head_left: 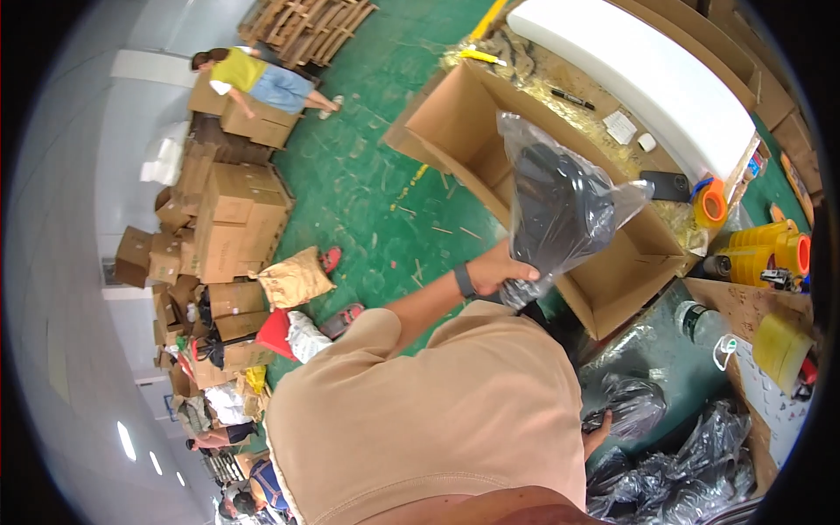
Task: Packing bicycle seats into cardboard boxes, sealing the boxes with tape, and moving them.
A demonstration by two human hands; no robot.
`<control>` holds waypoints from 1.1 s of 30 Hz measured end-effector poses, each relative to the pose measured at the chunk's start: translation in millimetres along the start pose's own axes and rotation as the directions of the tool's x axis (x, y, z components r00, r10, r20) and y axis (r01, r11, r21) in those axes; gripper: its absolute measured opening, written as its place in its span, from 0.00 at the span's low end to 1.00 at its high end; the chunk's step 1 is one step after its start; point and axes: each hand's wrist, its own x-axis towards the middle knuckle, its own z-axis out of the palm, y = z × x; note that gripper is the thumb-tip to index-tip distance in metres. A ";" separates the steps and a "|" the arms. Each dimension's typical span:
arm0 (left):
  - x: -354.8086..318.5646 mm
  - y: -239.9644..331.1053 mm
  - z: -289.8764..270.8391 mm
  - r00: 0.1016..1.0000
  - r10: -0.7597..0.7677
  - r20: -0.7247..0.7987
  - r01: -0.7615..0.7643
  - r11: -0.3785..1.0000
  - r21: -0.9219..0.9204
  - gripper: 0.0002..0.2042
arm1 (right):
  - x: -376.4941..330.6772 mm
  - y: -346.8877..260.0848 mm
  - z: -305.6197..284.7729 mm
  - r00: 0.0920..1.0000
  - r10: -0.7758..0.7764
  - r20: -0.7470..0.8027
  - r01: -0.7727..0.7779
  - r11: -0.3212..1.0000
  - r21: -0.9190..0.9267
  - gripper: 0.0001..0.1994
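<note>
My left hand (500, 268), with a dark band at the wrist, grips the gathered lower end of a clear plastic bag holding a black item (560, 188). The bag's contents are too wrapped to name. It is held above a long open cardboard box (604, 293), whose visible inside shows bare cardboard. Lower right, my right hand (598, 435) is closed on the edge of a second bagged black item (632, 406); my shirt hides most of that arm. Beside it lie several more bagged black items (691, 464) in a heap.
Behind the box, a worktable carries a white foam roll (647, 79), a marker (573, 99), a phone (667, 185) and tape rolls (757, 249). A plastic bottle (700, 324) lies at right. Stacked cartons (241, 223), pallets (306, 31) and another person (262, 83) are at left.
</note>
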 end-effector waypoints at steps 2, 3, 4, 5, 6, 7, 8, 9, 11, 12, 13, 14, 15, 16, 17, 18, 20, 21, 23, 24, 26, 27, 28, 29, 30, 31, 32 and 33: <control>24.4 34.2 -31.1 0.999 0.032 0.040 -0.042 0.953 0.301 0.44 | -12.3 -21.2 9.2 0.974 -0.009 0.227 -0.089 0.903 0.420 0.20; 36.7 51.7 -48.2 0.999 0.030 0.039 -0.039 0.959 0.280 0.44 | -52.6 -47.5 62.5 0.978 -0.039 0.207 -0.054 0.903 0.426 0.22; 53.3 74.8 -64.5 0.998 0.049 0.040 -0.061 0.921 0.384 0.43 | -81.9 -72.1 99.1 0.981 -0.049 0.186 -0.033 0.909 0.415 0.22; 71.6 93.6 -83.0 0.997 0.069 0.044 -0.082 0.872 0.483 0.42 | -105.9 -92.2 130.9 0.941 -0.236 0.243 0.196 0.964 0.179 0.23; 93.8 107.8 -105.2 0.996 0.058 0.060 -0.080 0.883 0.463 0.42 | -129.2 -112.4 167.4 0.860 -0.383 0.338 0.424 0.904 -0.054 0.25; 114.6 120.0 -134.9 0.998 -0.052 0.044 0.020 0.842 0.540 0.39 | -145.7 -139.5 218.0 0.867 -0.389 0.310 0.464 0.857 -0.224 0.29; 132.4 130.1 -169.7 0.989 -0.149 0.004 0.116 0.786 0.607 0.36 | -136.9 -164.8 259.8 0.864 -0.385 0.325 0.471 0.847 -0.247 0.29; 167.1 129.1 -205.8 0.961 -0.260 -0.097 0.254 0.682 0.686 0.27 | -134.1 -180.7 293.3 0.826 -0.348 0.443 0.549 0.674 -0.494 0.30; 227.5 138.7 -254.5 0.900 -0.348 -0.262 0.421 0.545 0.725 0.23 | -134.6 -210.3 398.1 0.792 -0.286 0.539 0.610 0.352 -0.710 0.33; 262.1 140.5 -277.8 0.810 -0.399 -0.431 0.570 0.359 0.739 0.21 | -135.8 -215.0 464.8 0.786 -0.327 0.525 0.612 0.285 -0.738 0.34; 294.4 132.0 -318.6 0.800 -0.379 -0.465 0.582 0.302 0.755 0.21 | -111.3 -215.1 512.6 0.754 -0.301 0.584 0.639 0.125 -0.759 0.35; 322.8 116.9 -363.6 0.786 -0.357 -0.504 0.600 0.245 0.761 0.22 | -80.9 -206.6 555.1 0.723 -0.255 0.642 0.656 -0.039 -0.754 0.37; 355.6 111.6 -395.0 0.792 -0.334 -0.511 0.541 -0.001 0.841 0.28 | -51.1 -192.4 597.9 0.720 -0.274 0.638 0.615 -0.175 -0.769 0.34; 364.3 87.9 -468.6 0.675 -0.313 -0.669 0.679 -0.092 0.728 0.29 | -14.5 -175.3 650.3 0.680 -0.248 0.690 0.617 -0.315 -0.721 0.30; 387.6 87.7 -485.8 0.711 -0.409 -0.573 0.518 -0.247 0.819 0.29 | 29.1 -153.8 680.6 0.683 -0.245 0.688 0.610 -0.327 -0.722 0.30; 401.6 89.7 -501.3 0.711 -0.506 -0.488 0.325 -0.380 0.866 0.28 | 77.5 -128.7 705.5 0.750 -0.127 0.650 0.489 -0.555 -0.673 0.24; 426.4 113.5 -525.1 0.726 -0.494 -0.478 0.319 -0.374 0.871 0.28 | 158.4 -84.6 756.7 0.783 -0.002 0.622 0.347 -0.829 -0.439 0.15; 430.2 120.8 -533.0 0.726 -0.493 -0.479 0.325 -0.368 0.871 0.28 | 177.8 -66.6 782.7 0.783 0.031 0.622 0.360 -0.838 -0.411 0.12; 434.1 135.3 -541.5 0.721 -0.493 -0.486 0.340 -0.360 0.869 0.28 | 218.2 -34.9 831.0 0.772 0.074 0.631 0.395 -0.834 -0.385 0.11; 441.7 144.4 -539.6 0.716 -0.497 -0.489 0.345 -0.357 0.868 0.28 | 242.3 -23.7 849.3 0.769 0.181 0.613 0.448 -0.837 -0.314 0.13; 444.5 155.2 -536.1 0.707 -0.517 -0.482 0.339 -0.349 0.873 0.28 | 288.5 -5.0 865.3 0.760 0.287 0.583 0.508 -0.822 -0.259 0.15; 448.6 163.9 -532.8 0.708 -0.522 -0.476 0.338 -0.341 0.877 0.28 | 311.6 -2.3 867.2 0.683 0.282 0.673 0.585 -0.764 -0.274 0.19; 449.9 164.3 -526.2 0.707 -0.520 -0.479 0.351 -0.330 0.876 0.28 | 320.1 6.1 876.0 0.588 0.274 0.761 0.665 -0.699 -0.262 0.24; 437.8 173.2 -533.3 0.690 -0.497 -0.526 0.407 -0.335 0.850 0.28 | 299.9 19.0 901.5 0.595 0.267 0.758 0.659 -0.702 -0.270 0.32; 418.9 171.8 -534.5 0.683 -0.475 -0.556 0.454 -0.320 0.831 0.28 | 279.2 35.7 920.4 0.548 0.295 0.783 0.692 -0.686 -0.225 0.32; 415.7 159.3 -523.2 0.694 -0.475 -0.541 0.448 -0.303 0.841 0.28 | 267.4 36.6 915.4 0.584 0.290 0.758 0.662 -0.710 -0.239 0.34; 400.2 150.6 -521.1 0.707 -0.462 -0.535 0.453 -0.285 0.845 0.28 | 254.5 35.5 912.0 0.607 0.286 0.741 0.637 -0.733 -0.239 0.35; 392.3 140.4 -511.7 0.729 -0.433 -0.530 0.458 -0.266 0.848 0.28 | 239.8 37.4 910.8 0.619 0.271 0.737 0.693 -0.630 -0.351 0.37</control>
